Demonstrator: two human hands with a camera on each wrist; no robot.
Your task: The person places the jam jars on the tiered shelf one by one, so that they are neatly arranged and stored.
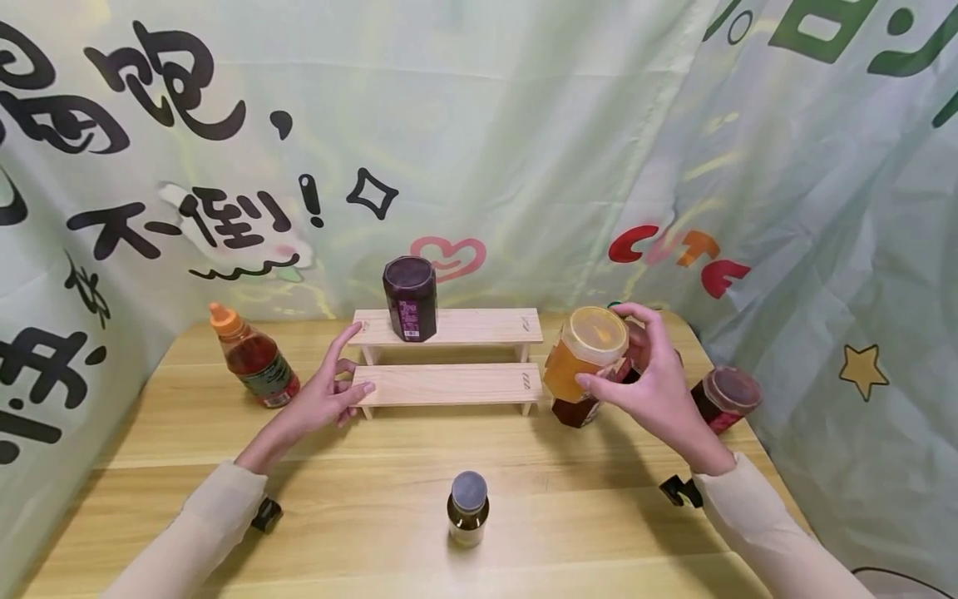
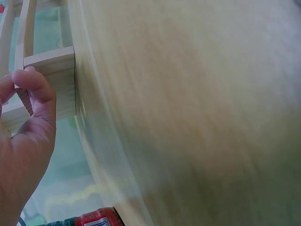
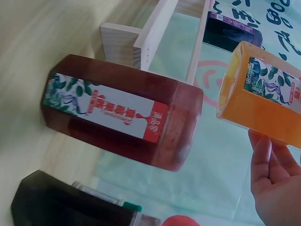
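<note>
My right hand (image 1: 659, 399) holds a jar of orange contents (image 1: 570, 366) by its sides, raised beside the right end of a two-step wooden shelf (image 1: 449, 384). A dark red jar (image 3: 122, 113) with a white and red label stands on the table; in the head view the orange jar partly covers it. At the shelf's left end is my left hand (image 1: 322, 403), its thumb on the lower step and its index finger at the upper one. The left wrist view has thumb and finger (image 2: 37, 84) curled round the shelf's end. A dark purple jar (image 1: 410, 304) stands on the upper step.
A squeeze bottle with an orange cap (image 1: 258, 362) stands left of the shelf. Near the front is a small dark bottle with a grey lid (image 1: 468, 512). Another dark jar (image 1: 724, 399) sits by the table's right edge. Printed cloth (image 1: 509, 166) hangs behind the table.
</note>
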